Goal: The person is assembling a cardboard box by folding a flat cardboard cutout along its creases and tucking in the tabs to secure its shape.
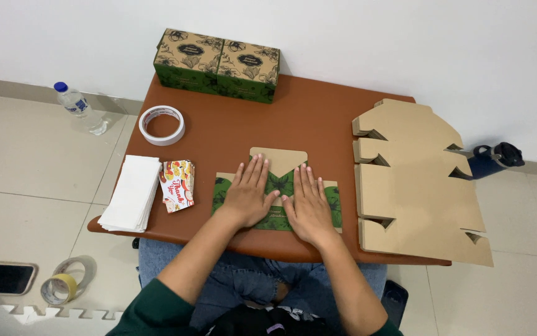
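Observation:
A flat, partly folded cardboard box blank (279,163) lies on the brown table (306,115), green floral print showing and a plain tan flap at its far edge. My left hand (248,191) presses flat on its left half, fingers spread. My right hand (309,204) presses flat on the right half, beside the left hand. Neither hand grips anything.
A stack of unfolded tan box blanks (415,177) overhangs the table's right edge. Two finished green boxes (217,64) stand at the back. A tape roll (162,124), white paper stack (132,191) and printed cards (177,183) lie left. On the floor: bottle (80,107), phone (2,278), tape rolls (67,281).

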